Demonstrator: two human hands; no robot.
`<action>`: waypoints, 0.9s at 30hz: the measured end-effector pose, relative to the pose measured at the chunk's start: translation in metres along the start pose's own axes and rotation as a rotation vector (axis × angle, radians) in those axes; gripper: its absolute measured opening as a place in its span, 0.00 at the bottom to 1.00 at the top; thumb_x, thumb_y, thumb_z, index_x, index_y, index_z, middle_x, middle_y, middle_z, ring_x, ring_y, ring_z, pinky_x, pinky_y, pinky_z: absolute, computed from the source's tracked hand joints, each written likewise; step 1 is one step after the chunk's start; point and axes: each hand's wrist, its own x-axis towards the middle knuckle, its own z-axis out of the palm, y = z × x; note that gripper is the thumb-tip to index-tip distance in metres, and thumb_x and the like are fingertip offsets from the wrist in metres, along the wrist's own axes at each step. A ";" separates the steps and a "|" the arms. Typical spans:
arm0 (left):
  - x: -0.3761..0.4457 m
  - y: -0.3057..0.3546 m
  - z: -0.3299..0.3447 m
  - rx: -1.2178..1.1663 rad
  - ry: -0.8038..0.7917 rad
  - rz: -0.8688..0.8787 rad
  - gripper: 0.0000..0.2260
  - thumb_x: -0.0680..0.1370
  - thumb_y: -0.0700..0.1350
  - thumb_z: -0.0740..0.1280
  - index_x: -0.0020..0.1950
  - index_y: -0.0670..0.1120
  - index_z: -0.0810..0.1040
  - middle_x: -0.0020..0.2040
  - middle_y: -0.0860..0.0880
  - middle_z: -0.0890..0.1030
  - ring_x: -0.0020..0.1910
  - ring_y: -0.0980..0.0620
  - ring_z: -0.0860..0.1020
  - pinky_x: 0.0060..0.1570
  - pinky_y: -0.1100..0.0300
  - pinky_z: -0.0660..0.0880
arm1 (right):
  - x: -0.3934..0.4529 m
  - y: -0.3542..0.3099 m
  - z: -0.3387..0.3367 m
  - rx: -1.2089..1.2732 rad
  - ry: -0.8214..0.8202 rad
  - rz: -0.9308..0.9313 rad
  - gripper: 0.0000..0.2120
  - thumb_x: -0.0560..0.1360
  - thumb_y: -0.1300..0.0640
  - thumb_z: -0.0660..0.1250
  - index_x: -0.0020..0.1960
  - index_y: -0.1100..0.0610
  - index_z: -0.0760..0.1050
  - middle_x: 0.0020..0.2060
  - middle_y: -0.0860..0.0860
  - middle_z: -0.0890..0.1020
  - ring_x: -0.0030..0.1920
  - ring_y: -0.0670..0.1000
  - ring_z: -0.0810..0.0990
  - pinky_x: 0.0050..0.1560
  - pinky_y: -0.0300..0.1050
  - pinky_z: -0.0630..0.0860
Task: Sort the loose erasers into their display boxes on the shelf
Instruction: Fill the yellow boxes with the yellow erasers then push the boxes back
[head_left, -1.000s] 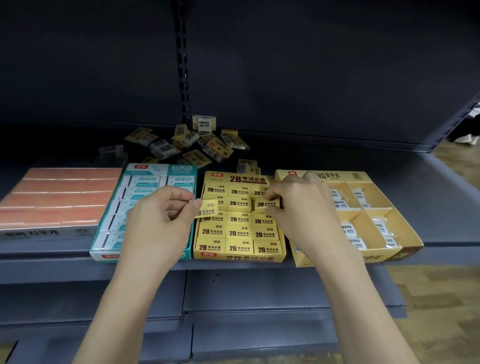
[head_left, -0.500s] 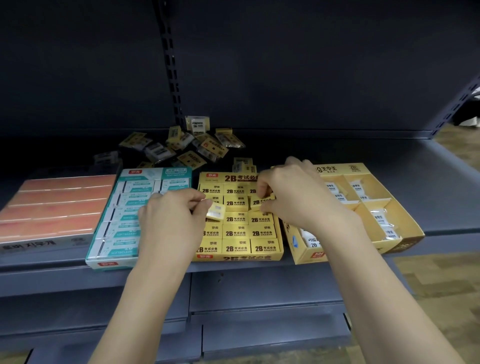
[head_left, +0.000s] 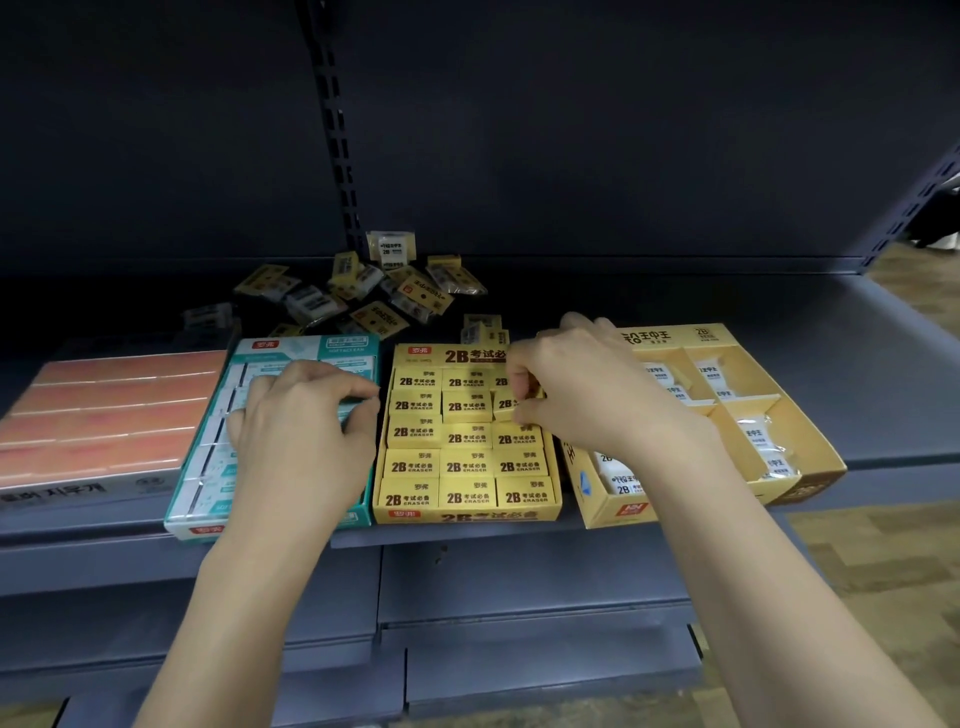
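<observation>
Reaching over the front edge of a dark grey shelf (head_left: 883, 415), 2 bare forearms are seen from above. Nearest the viewer, 4 display boxes are lined up along that edge. At far left a salmon-orange box (head_left: 104, 415) is seen, then a teal box (head_left: 311, 345) under the left hand (head_left: 301, 426), whose fingers are curled with thumb meeting fingertips; whether anything is held there cannot be told. Next, a yellow 2B box (head_left: 467, 514) is packed with rows of yellow erasers. Over its right column the right hand (head_left: 582, 395) is pinched on 1 yellow eraser (head_left: 506, 410), which sits tilted and is not yet seated flush in its slot. At far right a partitioned yellow box (head_left: 727, 338) is only partly filled with white wrapped erasers.

Farther back, against the dark rear panel, a loose pile of erasers (head_left: 374, 296) is left unsorted, so much of the task is judged unfinished.

Several risks are judged likely. The tilted eraser could be jammed if pressed at an angle, lifting its tight-packed neighbours. The lightweight box could be nudged off the front edge. Similar yellow wrappers in the pile could be misfiled.
</observation>
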 end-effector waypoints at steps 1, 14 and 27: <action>0.001 -0.001 0.000 0.020 -0.025 0.000 0.08 0.77 0.45 0.65 0.53 0.52 0.81 0.60 0.51 0.77 0.61 0.44 0.68 0.51 0.55 0.57 | 0.000 0.000 0.000 0.017 -0.016 -0.005 0.07 0.74 0.53 0.67 0.42 0.48 0.69 0.44 0.46 0.76 0.51 0.49 0.65 0.54 0.46 0.61; 0.000 0.005 0.001 0.078 -0.151 0.057 0.18 0.71 0.60 0.67 0.57 0.55 0.80 0.66 0.54 0.72 0.66 0.49 0.62 0.54 0.56 0.54 | 0.003 0.002 0.001 0.035 -0.043 0.000 0.07 0.71 0.47 0.71 0.47 0.46 0.76 0.49 0.45 0.77 0.55 0.49 0.67 0.56 0.47 0.62; 0.014 0.011 -0.004 0.145 -0.306 0.242 0.20 0.74 0.54 0.66 0.65 0.62 0.69 0.68 0.60 0.65 0.67 0.53 0.55 0.44 0.60 0.47 | 0.011 -0.003 0.003 0.121 0.054 -0.008 0.08 0.76 0.46 0.63 0.51 0.48 0.77 0.52 0.46 0.77 0.59 0.51 0.68 0.60 0.48 0.63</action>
